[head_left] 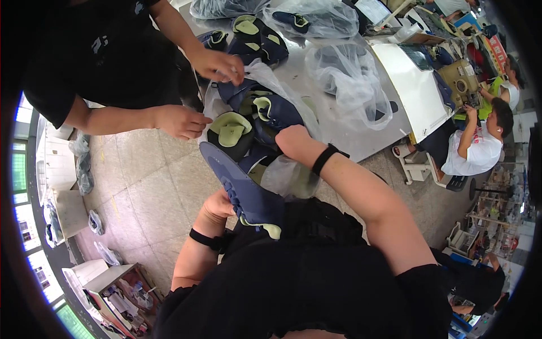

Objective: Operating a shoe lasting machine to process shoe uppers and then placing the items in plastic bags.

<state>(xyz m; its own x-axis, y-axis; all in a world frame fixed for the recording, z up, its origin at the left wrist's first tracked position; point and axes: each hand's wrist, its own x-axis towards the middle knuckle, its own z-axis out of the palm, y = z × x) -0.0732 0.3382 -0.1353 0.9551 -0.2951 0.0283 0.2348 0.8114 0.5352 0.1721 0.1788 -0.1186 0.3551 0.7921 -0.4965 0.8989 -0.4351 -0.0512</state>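
Left hand grips navy shoe upper just below the clear bag; right hand reaches into it, grip hidden.

A grey table carries the goods. Near its front edge lies an open clear bag of navy-and-green shoe uppers. Beyond that bag lie more uppers, and to its right a crumpled clear bag.
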